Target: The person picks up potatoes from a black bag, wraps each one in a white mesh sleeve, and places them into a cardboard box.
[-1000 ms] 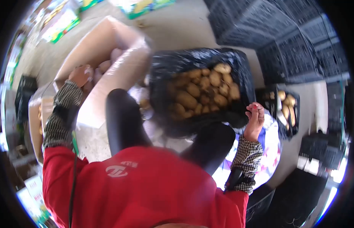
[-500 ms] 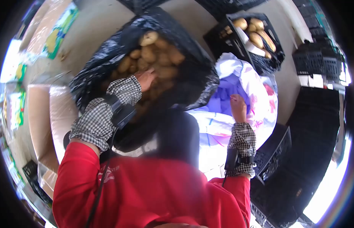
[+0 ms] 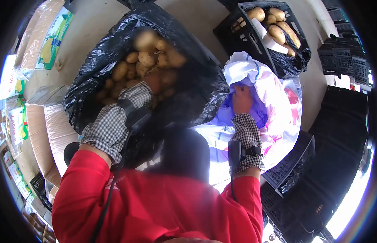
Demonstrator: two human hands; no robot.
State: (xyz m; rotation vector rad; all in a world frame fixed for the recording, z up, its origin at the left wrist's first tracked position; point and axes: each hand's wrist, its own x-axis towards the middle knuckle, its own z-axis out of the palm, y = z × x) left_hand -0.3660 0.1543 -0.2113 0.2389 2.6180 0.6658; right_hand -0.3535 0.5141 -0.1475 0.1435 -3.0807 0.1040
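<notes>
A large black plastic bag (image 3: 111, 44) lies open in front of me with several potatoes (image 3: 146, 59) inside. My left hand (image 3: 153, 79) reaches in among them; it is shadowed and blurred, so its fingers cannot be made out. To the right, a white woven sack (image 3: 273, 97) with a blue-purple inside stands open against the bag. Inside its mouth, by the left wall, is my right hand (image 3: 242, 100), back upward and fingers curled. Whatever those fingers hold is hidden. Both forearms wear checked sleeve covers.
At the upper right, a black crate (image 3: 244, 38) holds larger potatoes and a white strip. Another black crate (image 3: 291, 162) stands low on the right, beside a long dark covered surface (image 3: 334, 150). Cardboard boxes (image 3: 59, 133) line the left side.
My left hand has sunk deeper among the potatoes. My right hand has shifted up and left within the sack, its fingers curling over. The view has tilted slightly.
</notes>
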